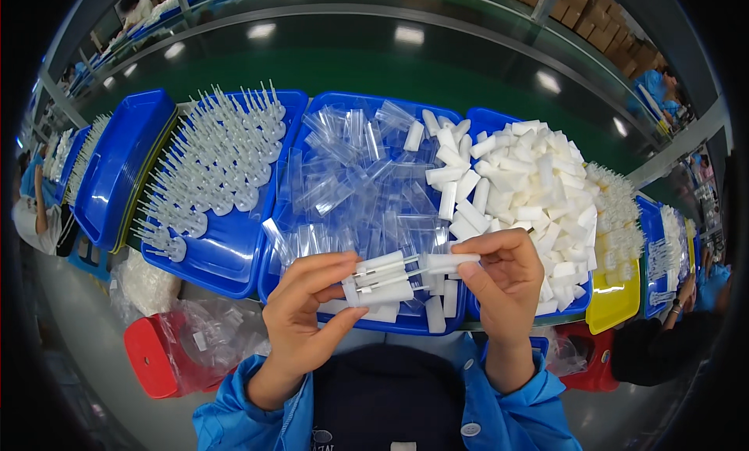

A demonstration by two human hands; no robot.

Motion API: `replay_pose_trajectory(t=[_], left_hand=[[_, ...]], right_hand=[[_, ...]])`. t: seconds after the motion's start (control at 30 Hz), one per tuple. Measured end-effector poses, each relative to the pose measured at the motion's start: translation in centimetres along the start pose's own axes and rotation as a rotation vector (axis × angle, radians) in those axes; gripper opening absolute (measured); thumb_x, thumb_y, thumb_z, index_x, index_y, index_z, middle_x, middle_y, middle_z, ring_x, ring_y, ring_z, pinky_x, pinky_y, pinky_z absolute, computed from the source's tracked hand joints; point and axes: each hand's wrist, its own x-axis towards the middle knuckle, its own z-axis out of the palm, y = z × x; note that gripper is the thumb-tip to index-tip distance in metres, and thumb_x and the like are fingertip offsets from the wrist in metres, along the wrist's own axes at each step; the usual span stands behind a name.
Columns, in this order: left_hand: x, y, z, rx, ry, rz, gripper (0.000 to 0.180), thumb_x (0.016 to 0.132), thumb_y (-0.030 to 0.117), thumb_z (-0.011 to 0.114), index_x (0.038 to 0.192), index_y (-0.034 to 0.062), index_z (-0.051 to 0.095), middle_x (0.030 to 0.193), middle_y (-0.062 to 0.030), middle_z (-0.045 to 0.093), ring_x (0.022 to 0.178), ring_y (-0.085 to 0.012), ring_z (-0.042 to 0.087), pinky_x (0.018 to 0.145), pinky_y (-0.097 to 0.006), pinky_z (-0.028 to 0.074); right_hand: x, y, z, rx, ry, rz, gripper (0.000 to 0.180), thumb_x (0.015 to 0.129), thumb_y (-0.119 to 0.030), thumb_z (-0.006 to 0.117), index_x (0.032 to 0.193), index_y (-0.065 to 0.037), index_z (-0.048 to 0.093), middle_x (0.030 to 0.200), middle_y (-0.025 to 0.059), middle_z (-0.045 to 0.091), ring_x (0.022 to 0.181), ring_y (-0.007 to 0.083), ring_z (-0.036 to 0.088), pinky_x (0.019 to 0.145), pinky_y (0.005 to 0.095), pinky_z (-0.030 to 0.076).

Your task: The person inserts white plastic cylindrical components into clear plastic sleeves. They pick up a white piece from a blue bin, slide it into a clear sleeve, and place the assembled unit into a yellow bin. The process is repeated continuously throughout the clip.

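The left hand [300, 310], at the lower centre of the frame, has its grip closed around the white base of a pronged piece [381, 282]. The thumb lies below the base and the other digits above it. The prongs run toward the right of the frame and rise slightly. White foam sits along the upper and lower edges of the piece, and thin rods show bare between them.

The right hand [507, 291] has a narrow grip, pinching 1 white foam block [452, 261] by its right end between thumb and fingertips. The block lies just right of the rod tips, its long axis nearly level and close to in line with the rods. Its left end meets or overlaps the upper rod's tip; whether the rod enters it I cannot tell. The right hand is nearer the block, the left nearer the base.

Behind both hands, a blue tray [382, 97] in the centre of the frame carries clear plastic sleeves [351, 166], with loose foam at its right side. Right of centre, white foam blocks [538, 193] heap high in another tray. At the upper left, pronged pieces [218, 147] stand in rows, rods up. A green surface [343, 61] stretches across the top.
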Motion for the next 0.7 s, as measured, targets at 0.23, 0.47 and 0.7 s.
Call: replay_pose_trajectory(t=[0.23,0.47,0.7], left_hand=[[0.07,-0.03,0.32,-0.005,-0.021,0.020,0.047,0.073,-0.014,0.070,0.118,-0.0066,0.060,0.124,-0.0228,0.052,0.114,-0.0327,0.059,0.090,-0.038,0.058],[0.17,-0.31,0.47,-0.028,-0.023,0.017,0.048,0.073,-0.015,0.069,0.119,-0.0065,0.059,0.125,-0.0226,0.053,0.114,-0.0329,0.059,0.090,-0.038,0.058],[0.21,-0.88,-0.10,0.053,-0.074,0.033,0.051,0.072,-0.017,0.066,0.120,-0.0046,0.059,0.126,-0.0222,0.051,0.116,-0.0354,0.057,0.089,-0.041,0.058]], right_hand=[[-0.40,0.12,-0.95,0.010,-0.014,0.019,0.019,0.077,0.012,0.066,0.095,0.007,0.068,0.104,0.0168,0.063,0.096,0.0195,0.061,0.084,0.0296,0.048],[-0.38,-0.25,-0.52,0.027,-0.032,0.040,0.023,0.075,0.013,0.067,0.098,0.008,0.068,0.105,0.0169,0.062,0.097,0.0211,0.061,0.084,0.0294,0.048],[0.12,-0.48,-0.49,-0.216,-0.108,-0.013,0.022,0.073,0.007,0.071,0.094,0.002,0.071,0.099,0.0119,0.065,0.094,0.0187,0.062,0.102,0.0424,0.038]])
